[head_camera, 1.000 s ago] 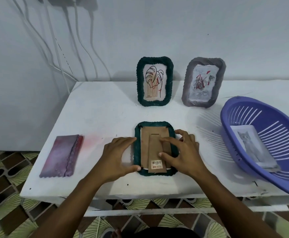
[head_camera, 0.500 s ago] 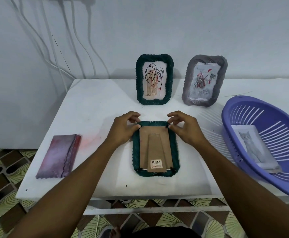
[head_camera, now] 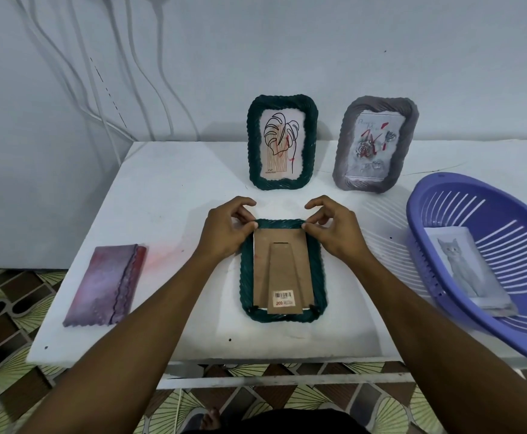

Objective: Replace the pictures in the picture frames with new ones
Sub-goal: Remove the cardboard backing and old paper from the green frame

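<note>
The green frame (head_camera: 283, 270) is lying face down at the middle of the white table (head_camera: 174, 195), its brown cardboard back (head_camera: 282, 267) facing up with a barcode sticker at 6 o'clock. We are pinching its top corners: our left hand (head_camera: 224, 231) at 11 o'clock, our right hand (head_camera: 334, 233) at 1 o'clock, thumb and fingertips pressing together on the rim. Beyond it, at 12 o'clock, a second green frame (head_camera: 282, 142) is standing upright with a grey frame (head_camera: 376, 144) beside it. At 3 o'clock a purple basket (head_camera: 425, 220) is holding a cat picture (head_camera: 462, 270). At 9 o'clock a pinkish folded cloth (head_camera: 107, 285) is lying flat.
</note>
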`<action>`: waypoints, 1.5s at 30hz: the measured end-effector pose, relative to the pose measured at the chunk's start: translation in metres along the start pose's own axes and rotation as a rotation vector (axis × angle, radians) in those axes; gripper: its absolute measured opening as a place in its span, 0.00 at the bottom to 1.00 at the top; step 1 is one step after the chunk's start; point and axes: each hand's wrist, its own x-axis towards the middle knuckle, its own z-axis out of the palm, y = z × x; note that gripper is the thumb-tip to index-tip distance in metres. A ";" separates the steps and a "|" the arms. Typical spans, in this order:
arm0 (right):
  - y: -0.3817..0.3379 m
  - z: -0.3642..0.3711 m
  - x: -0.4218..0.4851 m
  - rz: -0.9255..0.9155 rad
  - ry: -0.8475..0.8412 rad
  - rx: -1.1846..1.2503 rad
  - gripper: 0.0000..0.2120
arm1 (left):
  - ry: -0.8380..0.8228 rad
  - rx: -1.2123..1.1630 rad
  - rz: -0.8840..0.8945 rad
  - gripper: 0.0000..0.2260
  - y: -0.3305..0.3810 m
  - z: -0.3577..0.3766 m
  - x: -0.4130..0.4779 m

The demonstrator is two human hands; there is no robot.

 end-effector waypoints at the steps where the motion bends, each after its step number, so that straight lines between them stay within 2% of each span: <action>1: 0.001 0.001 0.001 0.000 0.004 -0.002 0.14 | 0.003 0.000 0.000 0.16 0.000 0.001 0.000; 10: 0.002 0.002 -0.003 -0.028 0.017 -0.048 0.15 | 0.016 0.016 0.003 0.16 0.003 0.002 -0.007; 13: 0.003 -0.007 -0.025 -0.115 -0.021 -0.148 0.13 | -0.061 0.078 0.078 0.15 0.000 -0.006 -0.031; 16: 0.009 -0.018 -0.062 -0.241 -0.106 -0.144 0.11 | -0.175 0.078 0.137 0.11 -0.005 -0.014 -0.078; 20: 0.017 -0.023 -0.106 -0.331 -0.182 -0.157 0.09 | -0.216 0.093 0.177 0.14 -0.002 -0.018 -0.131; 24: 0.017 -0.022 -0.130 -0.335 -0.181 -0.175 0.12 | -0.223 0.136 0.244 0.18 -0.003 -0.016 -0.146; 29: 0.019 -0.017 -0.135 -0.312 -0.154 -0.234 0.17 | -0.158 0.132 0.259 0.16 -0.008 -0.009 -0.143; 34: 0.020 -0.013 -0.134 -0.312 -0.117 -0.224 0.14 | -0.168 0.086 0.265 0.15 -0.010 -0.007 -0.142; 45: 0.015 -0.014 -0.135 -0.309 -0.162 -0.230 0.10 | -0.172 0.081 0.288 0.13 -0.010 -0.008 -0.138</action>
